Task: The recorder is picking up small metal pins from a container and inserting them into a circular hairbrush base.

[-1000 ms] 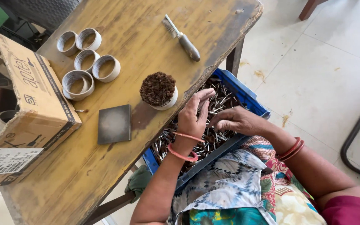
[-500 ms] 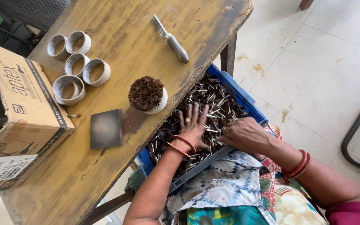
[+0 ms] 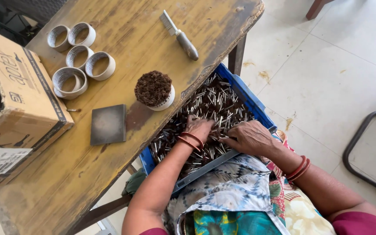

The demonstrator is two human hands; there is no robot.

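Note:
A blue tray (image 3: 245,93) rests on my lap, tucked partly under the table edge and filled with several thin dark sticks with silvery ends (image 3: 216,104). My left hand (image 3: 199,128) is down in the pile with its fingers curled into the sticks. My right hand (image 3: 250,137) lies beside it near the tray's front rim, fingers closed around a few sticks. On the table just above the tray stands a white ring (image 3: 154,90) packed full of brown stick ends.
The worn wooden table (image 3: 57,182) also carries several empty white rings (image 3: 100,66), a dark square pad (image 3: 108,124), a comb-like tool with a grey handle (image 3: 180,35) and a cardboard box (image 3: 14,100). A black metal frame (image 3: 362,150) stands on the tiled floor at right.
My left hand, spread flat on the sticks before, has curled its fingers into the pile. My right hand has moved left toward it. The view has shifted slightly.

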